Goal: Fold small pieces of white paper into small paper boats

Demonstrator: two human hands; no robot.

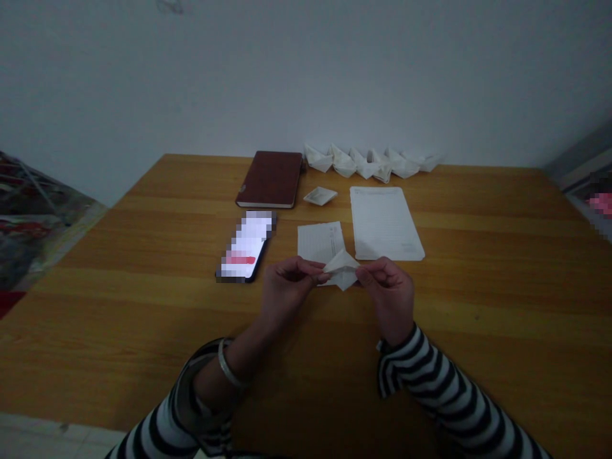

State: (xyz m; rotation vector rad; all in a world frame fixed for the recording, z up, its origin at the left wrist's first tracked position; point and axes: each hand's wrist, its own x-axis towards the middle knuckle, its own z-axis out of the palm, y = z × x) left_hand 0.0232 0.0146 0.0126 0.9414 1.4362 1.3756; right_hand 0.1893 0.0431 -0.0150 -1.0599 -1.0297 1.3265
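Between my two hands is a small white folded paper boat (pixel 342 268), its peak pointing away from me. My left hand (pixel 291 285) pinches its left tip between thumb and fingers. The right tip is pinched the same way by my right hand (pixel 389 294). Just behind it, partly covered by the boat and my left fingers, lies a lined sheet of paper (pixel 319 241) on the table. A pad of lined paper (pixel 386 223) lies flat beyond my right hand.
On the wooden table (pixel 143 306) a phone (pixel 246 245) with a lit screen lies left of the sheet. Behind it is a brown notebook (pixel 272 178). One folded paper boat (pixel 320 196) sits alone; several paper boats (pixel 366 164) stand in a row along the wall (pixel 306 76).
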